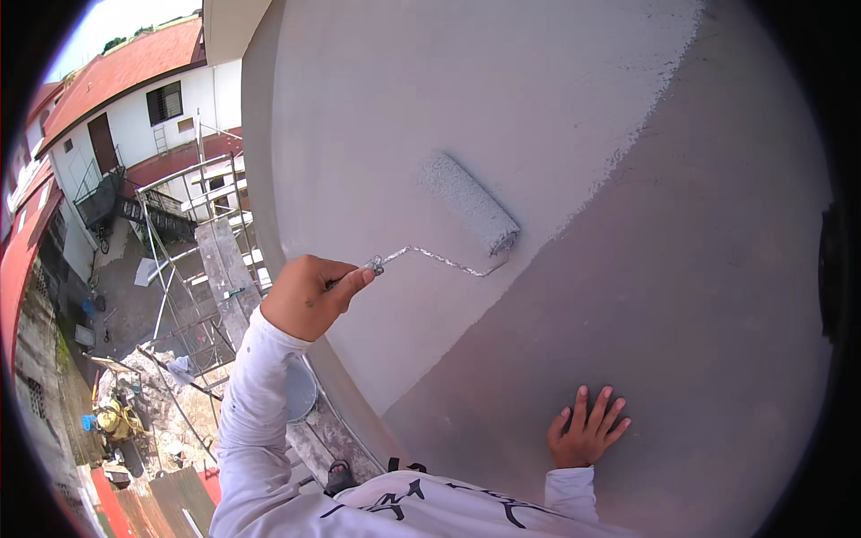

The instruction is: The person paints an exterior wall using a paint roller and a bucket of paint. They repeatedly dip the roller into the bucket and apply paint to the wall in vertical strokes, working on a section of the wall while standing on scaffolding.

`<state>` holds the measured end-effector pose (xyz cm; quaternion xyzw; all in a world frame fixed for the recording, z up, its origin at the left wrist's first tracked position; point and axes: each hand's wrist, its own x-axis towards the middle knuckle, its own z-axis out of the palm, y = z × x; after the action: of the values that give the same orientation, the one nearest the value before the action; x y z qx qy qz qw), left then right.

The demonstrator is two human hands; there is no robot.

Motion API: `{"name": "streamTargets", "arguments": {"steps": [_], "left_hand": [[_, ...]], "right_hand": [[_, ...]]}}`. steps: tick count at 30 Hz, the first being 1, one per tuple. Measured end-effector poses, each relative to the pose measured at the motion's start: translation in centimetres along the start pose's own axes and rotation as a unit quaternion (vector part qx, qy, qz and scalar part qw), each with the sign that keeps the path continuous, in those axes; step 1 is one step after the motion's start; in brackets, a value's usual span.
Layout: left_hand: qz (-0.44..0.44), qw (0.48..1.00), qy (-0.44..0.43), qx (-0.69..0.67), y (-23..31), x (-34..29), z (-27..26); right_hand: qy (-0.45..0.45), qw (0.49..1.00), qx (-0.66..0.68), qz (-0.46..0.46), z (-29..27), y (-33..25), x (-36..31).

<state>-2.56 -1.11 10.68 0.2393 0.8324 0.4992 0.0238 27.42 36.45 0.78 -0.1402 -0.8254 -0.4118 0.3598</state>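
Observation:
My left hand [311, 294] is closed around the handle of a paint roller [473, 204]; most of the handle is hidden in the fist. A bent wire frame crusted with paint runs from the hand to the roller's fluffy grey sleeve, which lies against the wall. Around the roller the wall [377, 108] has a light grey coat, ending in a ragged slanting edge. Beyond that edge, to the right and below, the wall surface is darker grey. My right hand [589, 429] rests flat on this darker part, fingers spread, holding nothing.
By my left forearm a bucket [300, 392] stands on a narrow plank walkway [327, 441], near my sandalled foot [339, 473]. Metal scaffolding [161, 269] with boards rises at the left. Far below lie a yard with rubble [161, 403] and a red-roofed white building [134, 117].

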Motion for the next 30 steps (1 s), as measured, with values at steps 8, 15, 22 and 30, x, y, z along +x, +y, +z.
{"name": "streamTargets", "arguments": {"steps": [8, 15, 22, 30], "left_hand": [[0.061, 0.995, 0.047, -0.057, 8.6, 3.7, -2.1], [0.118, 0.984, 0.069, -0.116, 19.4, 6.6, -5.1], [0.173, 0.973, 0.099, -0.115, 30.7, 11.1, -8.5], [0.268, 0.944, 0.138, -0.136, 46.6, 15.5, -13.4]], "right_hand": [[-0.020, 1.000, 0.014, 0.006, -0.5, 0.6, -0.5], [-0.018, 1.000, -0.005, 0.020, -0.8, 1.7, -0.6], [0.002, 0.997, 0.075, 0.031, -2.2, 1.5, -0.2], [0.007, 0.992, 0.103, 0.074, -4.1, 2.9, -0.3]]}}
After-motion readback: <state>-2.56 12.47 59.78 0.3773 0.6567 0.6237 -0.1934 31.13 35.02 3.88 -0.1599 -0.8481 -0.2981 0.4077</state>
